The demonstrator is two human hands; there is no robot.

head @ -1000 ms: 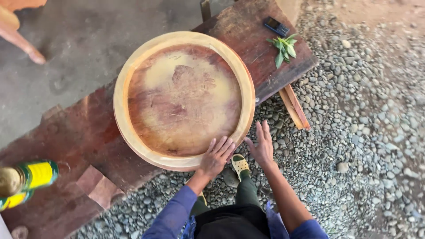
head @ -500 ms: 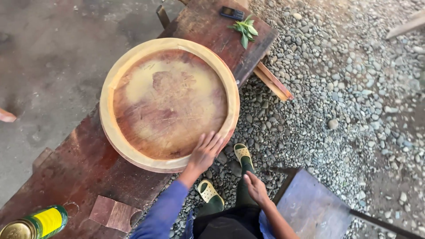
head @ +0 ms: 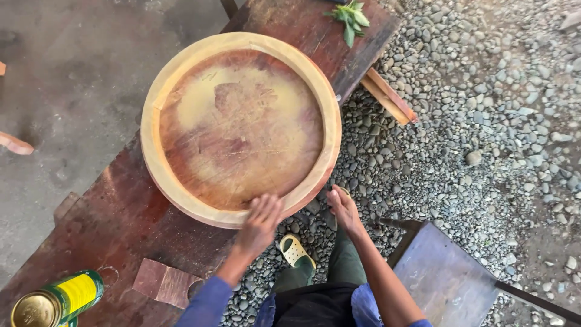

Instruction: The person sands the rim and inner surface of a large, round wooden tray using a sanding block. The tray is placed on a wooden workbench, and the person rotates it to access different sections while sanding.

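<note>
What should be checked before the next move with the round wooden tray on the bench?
1. Left hand flat on the round wooden tray's near rim: ok.
2. Right hand at the tray's edge; contact: cannot tell.
3. Tray fully supported by the bench: not ok, its near edge overhangs the gravel.
4. Can lies apart from the tray: ok.
5. Sandpaper sheet apart from both hands: ok.
6. Leaf sprig off the tray: ok.
</note>
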